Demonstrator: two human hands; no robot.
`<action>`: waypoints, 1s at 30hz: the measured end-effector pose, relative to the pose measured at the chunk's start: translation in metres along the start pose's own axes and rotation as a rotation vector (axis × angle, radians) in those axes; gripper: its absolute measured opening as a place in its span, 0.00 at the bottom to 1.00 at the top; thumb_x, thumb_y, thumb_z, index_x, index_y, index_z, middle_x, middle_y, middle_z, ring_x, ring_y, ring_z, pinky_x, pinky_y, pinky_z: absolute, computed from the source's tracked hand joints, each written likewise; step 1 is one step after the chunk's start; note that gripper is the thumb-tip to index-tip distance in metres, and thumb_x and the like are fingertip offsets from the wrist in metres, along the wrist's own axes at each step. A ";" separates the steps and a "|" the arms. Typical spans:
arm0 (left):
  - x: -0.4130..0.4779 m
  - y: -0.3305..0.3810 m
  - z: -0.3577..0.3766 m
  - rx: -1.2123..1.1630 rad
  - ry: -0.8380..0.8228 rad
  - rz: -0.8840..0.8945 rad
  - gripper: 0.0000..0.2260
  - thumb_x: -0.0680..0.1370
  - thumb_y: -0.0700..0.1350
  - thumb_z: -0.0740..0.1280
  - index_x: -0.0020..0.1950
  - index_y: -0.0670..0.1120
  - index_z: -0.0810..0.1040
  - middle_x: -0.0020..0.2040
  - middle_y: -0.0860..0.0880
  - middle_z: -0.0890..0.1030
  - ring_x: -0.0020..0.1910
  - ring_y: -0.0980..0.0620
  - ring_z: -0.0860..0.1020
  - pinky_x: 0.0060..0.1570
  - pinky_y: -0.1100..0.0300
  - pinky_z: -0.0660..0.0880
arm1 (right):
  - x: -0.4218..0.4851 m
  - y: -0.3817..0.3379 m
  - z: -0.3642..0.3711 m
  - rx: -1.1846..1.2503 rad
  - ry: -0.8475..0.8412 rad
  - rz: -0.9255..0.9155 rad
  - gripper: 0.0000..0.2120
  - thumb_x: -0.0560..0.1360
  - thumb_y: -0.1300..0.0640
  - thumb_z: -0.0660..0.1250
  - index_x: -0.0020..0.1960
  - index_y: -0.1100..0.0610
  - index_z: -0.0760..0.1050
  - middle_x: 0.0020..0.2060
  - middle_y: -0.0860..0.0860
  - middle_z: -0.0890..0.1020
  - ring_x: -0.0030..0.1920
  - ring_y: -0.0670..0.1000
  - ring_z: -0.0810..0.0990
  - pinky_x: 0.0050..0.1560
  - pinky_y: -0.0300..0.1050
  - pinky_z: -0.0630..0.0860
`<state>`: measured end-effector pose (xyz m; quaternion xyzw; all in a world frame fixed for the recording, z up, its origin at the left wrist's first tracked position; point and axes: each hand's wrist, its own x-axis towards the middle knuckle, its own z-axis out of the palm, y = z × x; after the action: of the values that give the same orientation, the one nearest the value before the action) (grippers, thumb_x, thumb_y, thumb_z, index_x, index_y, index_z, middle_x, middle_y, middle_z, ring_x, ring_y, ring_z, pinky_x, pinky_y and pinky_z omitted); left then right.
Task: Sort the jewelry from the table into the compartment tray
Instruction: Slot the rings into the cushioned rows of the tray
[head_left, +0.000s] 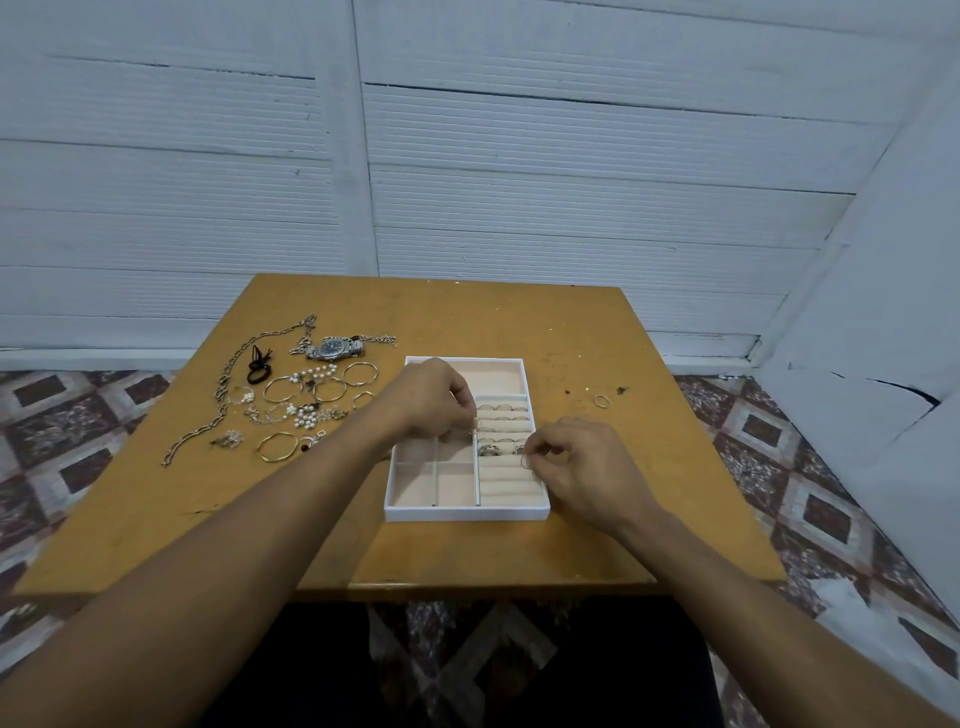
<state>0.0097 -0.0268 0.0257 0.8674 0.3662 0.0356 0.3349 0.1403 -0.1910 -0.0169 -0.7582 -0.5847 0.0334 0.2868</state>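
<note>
Pinching a thin ring (527, 461) between curled fingertips, the right hand (582, 467) hovers over the ring rolls of the compartment tray (467, 514). The next move, I'd say, is pressing it into a slot. Farther in, the left hand (431, 400) pinches a small piece (474, 428) too tiny to name. Right of the tray lies one loose ring (601, 400). Left of it are four bangles (283, 389), one chain (222, 395), one hair tie (258, 366) and, farthest, one watch (335, 347).

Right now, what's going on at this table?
A person is sorting jewelry into a white compartment tray with beige lining. The right hand pinches a thin metal ring over the ring rolls, where several rings already sit. The left hand pinches a small silver piece at the divider. Bangles, chains and a steel wristwatch lie on the wooden table left of the tray; one loose ring lies right of it.
</note>
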 end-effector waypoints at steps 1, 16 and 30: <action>0.000 0.000 0.000 -0.001 0.006 -0.009 0.02 0.71 0.39 0.71 0.42 0.44 0.84 0.38 0.45 0.85 0.27 0.57 0.77 0.36 0.64 0.75 | 0.000 0.001 0.001 -0.012 0.006 0.001 0.04 0.73 0.57 0.69 0.45 0.53 0.82 0.40 0.46 0.83 0.44 0.48 0.75 0.44 0.39 0.68; -0.015 0.002 0.008 0.058 0.216 -0.014 0.01 0.68 0.42 0.73 0.38 0.47 0.83 0.38 0.54 0.83 0.41 0.54 0.79 0.38 0.61 0.74 | -0.006 -0.002 0.004 -0.166 0.047 -0.111 0.06 0.73 0.57 0.69 0.47 0.56 0.84 0.38 0.49 0.83 0.40 0.54 0.74 0.41 0.48 0.72; -0.021 0.000 0.003 -0.110 0.066 -0.033 0.06 0.69 0.43 0.77 0.39 0.43 0.84 0.35 0.47 0.85 0.32 0.53 0.83 0.25 0.68 0.73 | -0.010 -0.002 0.007 -0.161 0.027 -0.082 0.11 0.69 0.59 0.65 0.46 0.56 0.85 0.38 0.51 0.82 0.40 0.55 0.75 0.44 0.47 0.72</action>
<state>-0.0047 -0.0425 0.0275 0.8399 0.3887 0.0788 0.3705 0.1323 -0.1967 -0.0247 -0.7546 -0.6121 -0.0358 0.2338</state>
